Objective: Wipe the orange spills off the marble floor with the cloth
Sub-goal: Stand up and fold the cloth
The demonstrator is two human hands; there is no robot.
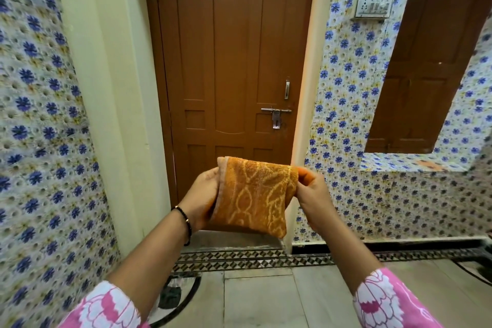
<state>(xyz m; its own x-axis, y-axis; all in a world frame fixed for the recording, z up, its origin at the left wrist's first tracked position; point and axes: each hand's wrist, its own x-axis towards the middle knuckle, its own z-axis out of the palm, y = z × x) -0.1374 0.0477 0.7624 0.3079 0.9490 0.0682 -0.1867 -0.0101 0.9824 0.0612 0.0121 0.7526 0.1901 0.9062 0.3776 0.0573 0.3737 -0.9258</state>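
The cloth, an orange patterned terry towel folded to a thick pad, is held up in the air at chest height in front of a brown door, well above the marble floor. Its long axis runs roughly side to side between the two hands, tilting down a little toward the right. The left hand cups the cloth's left edge, fingers curled behind it and the palm against the fold. The right hand pinches the right edge between thumb and fingertips. So each grip is closed on the cloth, one at either end, and neither hand is nearer to it than the other.

No orange spill shows on the visible strip of floor, which lies below the forearms, past a dark patterned border. By my judgement the wiping has not begun, and the coming move means bringing the cloth straight down to the floor.
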